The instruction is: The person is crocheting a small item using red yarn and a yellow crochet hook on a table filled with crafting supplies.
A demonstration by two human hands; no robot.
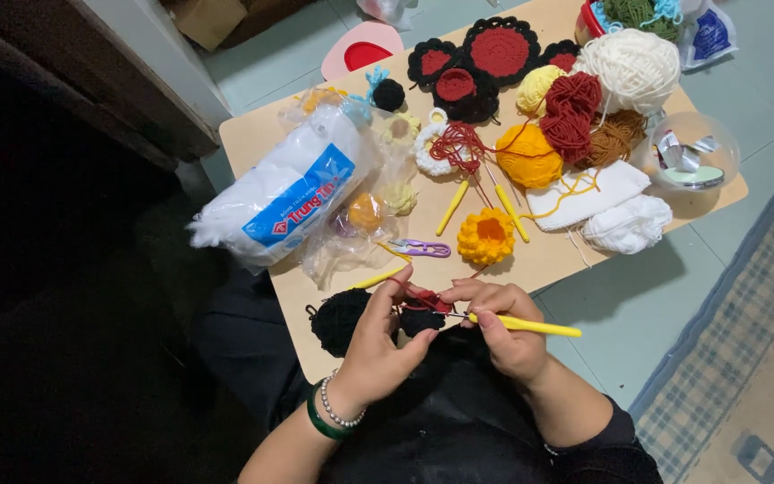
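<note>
From the head camera, the left hand [378, 345] pinched a small black and red crochet piece [423, 314] between thumb and fingers, at the near edge of the low table [253, 143]. The right hand [503, 332] was clenched around a yellow crochet hook [530, 326], its tip touching the piece. A ball of black yarn [338, 320] lay just beside the left hand. Farther back on the table sat a yellow crochet flower [485, 236], purple snips [421, 248], a bag of white stuffing [284, 193], an orange yarn ball [528, 157], red yarn [571, 112], a cream yarn ball [631, 64] and black and red crochet rounds [485, 58]
</note>
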